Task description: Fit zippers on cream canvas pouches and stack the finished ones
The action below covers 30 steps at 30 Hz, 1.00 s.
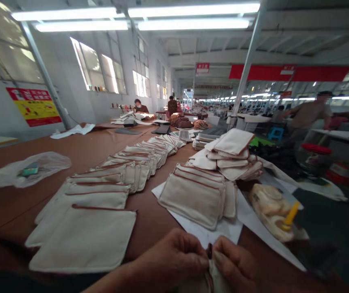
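Note:
At the bottom of the head view, my left hand (174,260) and my right hand (235,262) pinch the brown-trimmed edge of a cream fabric pouch (211,272). Their fingertips nearly meet at a small dark brown end of the trim. Most of this pouch is hidden by the hands and the frame's edge. Just beyond them, several cream pouches with brown trim (189,197) lie overlapped on white paper (182,217). To the left, a long fanned row of similar pouches (84,240) runs away across the brown table (150,207).
A heaped stack of pouches (234,142) rises at the right. Near it sits a cream container with a yellow stick (290,215). A clear plastic bag (49,165) lies on the left. People work farther back; one person (308,114) stands at the right.

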{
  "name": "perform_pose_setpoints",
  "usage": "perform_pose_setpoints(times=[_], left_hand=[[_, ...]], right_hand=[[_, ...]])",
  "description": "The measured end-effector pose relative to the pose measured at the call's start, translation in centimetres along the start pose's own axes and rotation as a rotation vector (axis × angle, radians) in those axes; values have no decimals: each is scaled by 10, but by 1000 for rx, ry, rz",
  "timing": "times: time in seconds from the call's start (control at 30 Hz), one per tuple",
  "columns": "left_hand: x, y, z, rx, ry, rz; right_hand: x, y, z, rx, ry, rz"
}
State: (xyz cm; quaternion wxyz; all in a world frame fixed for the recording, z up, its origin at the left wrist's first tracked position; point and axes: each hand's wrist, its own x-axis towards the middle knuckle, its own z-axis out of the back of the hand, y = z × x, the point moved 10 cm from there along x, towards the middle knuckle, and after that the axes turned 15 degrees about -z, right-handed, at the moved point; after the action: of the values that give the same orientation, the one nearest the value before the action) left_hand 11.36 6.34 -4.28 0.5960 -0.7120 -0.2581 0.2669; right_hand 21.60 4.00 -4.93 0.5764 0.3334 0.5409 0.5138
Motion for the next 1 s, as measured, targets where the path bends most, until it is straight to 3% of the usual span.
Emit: perform_pose_setpoints(times=[0.2,0.37,0.57,0.8,0.9,1.0], left_hand=[[2,-8,-6,55,94,-23],[5,-2,-4,136,104,-35],[5,1,-10,-3,104,-9],[2,1,-11,265,177,-37],[4,-3,-11,305,179,-59],[5,-2,-8,261,145,-31]], right_hand=[[-4,-7,-4,106,58,-26],[-7,-7,-5,103,81,-26],[-6,-10,-4,119,77,-17],[-9,2,-7,150,169,-47],[-10,11,-10,50,183,-26],[-7,4,-10,99,185,-111]])
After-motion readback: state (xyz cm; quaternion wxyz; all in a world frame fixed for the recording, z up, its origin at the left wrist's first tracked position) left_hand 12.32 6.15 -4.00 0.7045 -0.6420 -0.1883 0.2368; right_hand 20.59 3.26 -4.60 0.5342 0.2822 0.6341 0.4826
